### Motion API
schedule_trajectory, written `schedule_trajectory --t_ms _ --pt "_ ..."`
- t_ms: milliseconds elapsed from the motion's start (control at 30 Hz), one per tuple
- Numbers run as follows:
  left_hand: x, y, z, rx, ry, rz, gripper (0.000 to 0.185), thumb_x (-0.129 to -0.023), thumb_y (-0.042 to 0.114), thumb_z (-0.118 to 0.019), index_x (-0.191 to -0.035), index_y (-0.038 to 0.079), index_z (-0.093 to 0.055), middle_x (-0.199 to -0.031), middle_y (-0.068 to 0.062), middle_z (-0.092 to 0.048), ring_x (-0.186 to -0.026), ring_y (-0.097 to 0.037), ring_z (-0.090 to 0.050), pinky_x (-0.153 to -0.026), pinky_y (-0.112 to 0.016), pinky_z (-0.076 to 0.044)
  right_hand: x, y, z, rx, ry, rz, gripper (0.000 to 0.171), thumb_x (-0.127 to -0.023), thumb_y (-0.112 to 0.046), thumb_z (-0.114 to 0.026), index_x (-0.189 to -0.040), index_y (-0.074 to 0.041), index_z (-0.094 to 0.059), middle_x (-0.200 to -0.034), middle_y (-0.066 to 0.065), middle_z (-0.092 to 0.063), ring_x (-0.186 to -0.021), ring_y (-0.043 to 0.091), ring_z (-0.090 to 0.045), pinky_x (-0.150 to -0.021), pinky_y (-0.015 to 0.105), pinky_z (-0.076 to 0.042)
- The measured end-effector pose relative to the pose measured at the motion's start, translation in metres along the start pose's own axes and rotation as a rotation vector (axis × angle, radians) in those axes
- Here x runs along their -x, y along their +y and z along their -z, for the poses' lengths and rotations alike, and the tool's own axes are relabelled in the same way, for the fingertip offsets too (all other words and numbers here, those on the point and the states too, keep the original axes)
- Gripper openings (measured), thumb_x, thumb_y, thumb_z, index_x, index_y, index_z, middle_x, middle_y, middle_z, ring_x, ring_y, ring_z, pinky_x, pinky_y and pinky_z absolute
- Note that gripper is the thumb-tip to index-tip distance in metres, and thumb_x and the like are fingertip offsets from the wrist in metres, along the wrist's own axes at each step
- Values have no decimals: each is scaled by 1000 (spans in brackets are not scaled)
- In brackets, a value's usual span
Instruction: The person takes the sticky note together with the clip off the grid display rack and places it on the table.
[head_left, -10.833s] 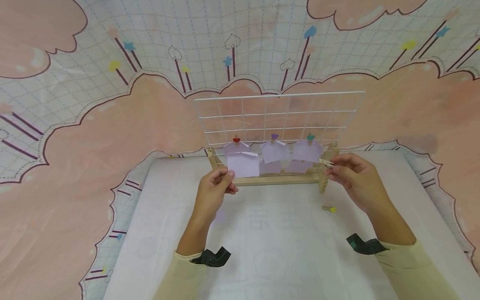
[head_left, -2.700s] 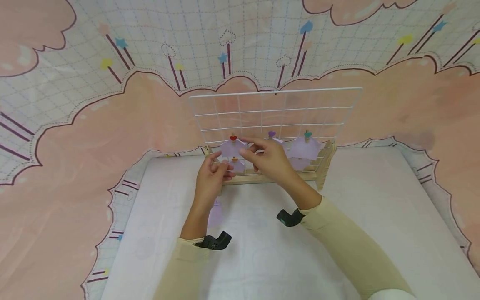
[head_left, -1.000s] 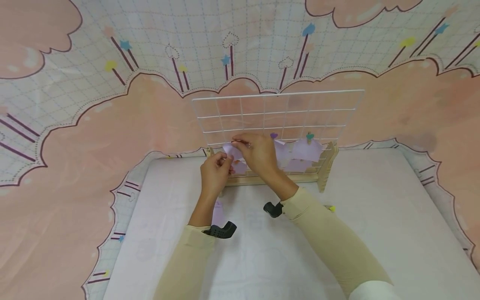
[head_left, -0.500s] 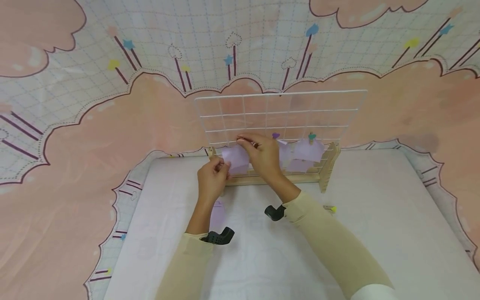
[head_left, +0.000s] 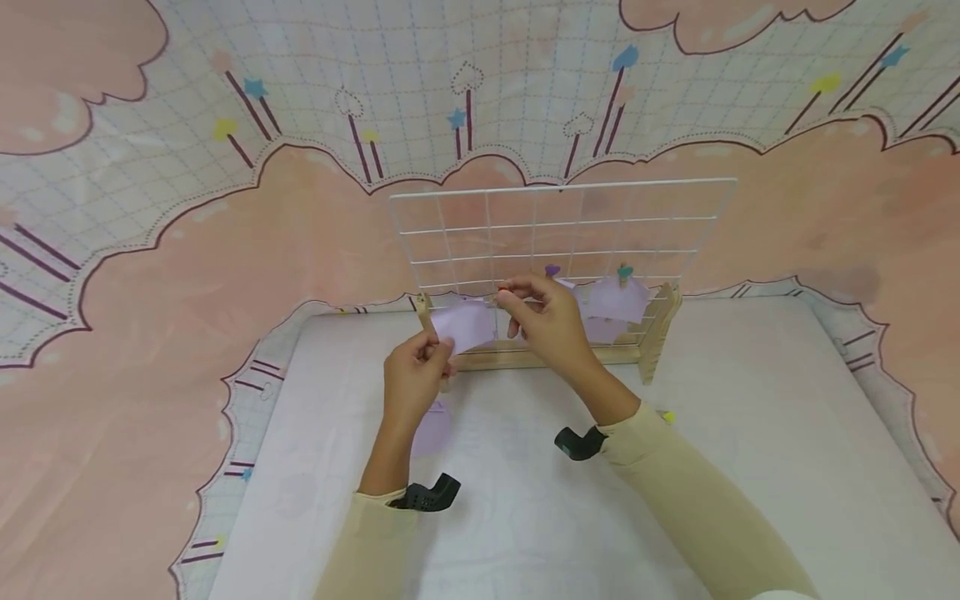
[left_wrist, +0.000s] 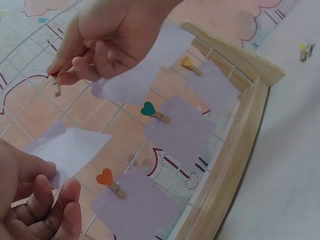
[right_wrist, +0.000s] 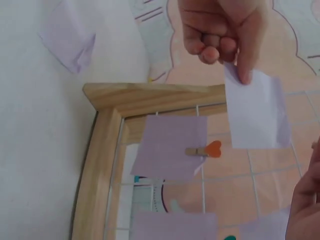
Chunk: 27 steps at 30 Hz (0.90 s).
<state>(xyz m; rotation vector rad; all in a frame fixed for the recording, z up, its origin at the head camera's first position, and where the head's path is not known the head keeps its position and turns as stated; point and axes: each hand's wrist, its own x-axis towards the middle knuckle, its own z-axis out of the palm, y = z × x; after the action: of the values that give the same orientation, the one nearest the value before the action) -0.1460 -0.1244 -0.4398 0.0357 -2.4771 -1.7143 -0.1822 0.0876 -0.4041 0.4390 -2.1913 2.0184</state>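
My left hand [head_left: 433,344] pinches a corner of a loose purple paper note [head_left: 465,323] in front of the white wire grid [head_left: 562,221], which stands in a wooden base. In the left wrist view my right hand [left_wrist: 60,75] pinches a small wooden clothespin with a red tip [left_wrist: 55,82], held just in front of the grid wires and apart from the note [left_wrist: 70,147]. In the right wrist view the left hand [right_wrist: 235,60] holds the note [right_wrist: 257,115] by its top edge. Other purple notes hang on the grid under a purple heart clip [head_left: 552,271] and a teal heart clip [head_left: 622,272].
A lower note hangs under an orange heart clip [right_wrist: 214,148]. A loose purple note [head_left: 431,429] lies on the white table below my left hand. A yellow-tipped clothespin [head_left: 666,416] lies right of my right forearm. Wooden end posts [head_left: 658,329] flank the grid.
The red heart clip has come off the grid in my right hand. The left note is now free, and my left hand has drawn it down and away from the wires.
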Motion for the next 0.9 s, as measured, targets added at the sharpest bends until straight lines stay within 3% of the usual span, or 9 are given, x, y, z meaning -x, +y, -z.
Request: schedule_trajectory --t_ms 233,400,600,733,900 --pt "8 0 7 16 -26 35 19 -99 22 -68 -91 4 -71 -73 -10 -64 -66 -20 -67 -64 -28 -57 16 -1 25 -171 -85 -163 14 -97 -5 -67 -105 5 -60 -87 7 -76 -61 16 -67 -51 18 -48" --pt "18 -5 16 6 -36 69 19 -99 23 -69 -94 5 -72 -74 -11 -65 -70 -24 -67 -69 -26 -58 31 0 42 -146 -155 -216 14 -95 0 -65 -107 5 -60 -88 5 -76 -66 14 -70 -57 21 -52" --pt "29 -17 26 -14 -35 120 18 -98 21 -69 -94 4 -73 -75 -10 -65 -70 -21 -66 -70 -25 -57 49 9 64 -134 -198 -180 14 -96 3 -61 -109 6 -61 -94 3 -75 -83 17 -76 -71 25 -60" --pt "33 -26 29 -24 -45 148 19 -98 21 -70 -94 3 -72 -74 -9 -65 -71 -19 -65 -70 -24 -56 59 16 76 -144 -197 -214 17 -95 4 -64 -112 8 -62 -105 7 -73 -96 19 -77 -82 28 -62" --pt "40 -37 32 -69 -42 170 18 -97 20 -71 -94 3 -72 -80 -10 -68 -71 -14 -65 -72 -25 -57 73 25 90 -133 -155 -296 22 -96 -2 -67 -114 10 -62 -111 11 -69 -98 17 -76 -87 30 -60"
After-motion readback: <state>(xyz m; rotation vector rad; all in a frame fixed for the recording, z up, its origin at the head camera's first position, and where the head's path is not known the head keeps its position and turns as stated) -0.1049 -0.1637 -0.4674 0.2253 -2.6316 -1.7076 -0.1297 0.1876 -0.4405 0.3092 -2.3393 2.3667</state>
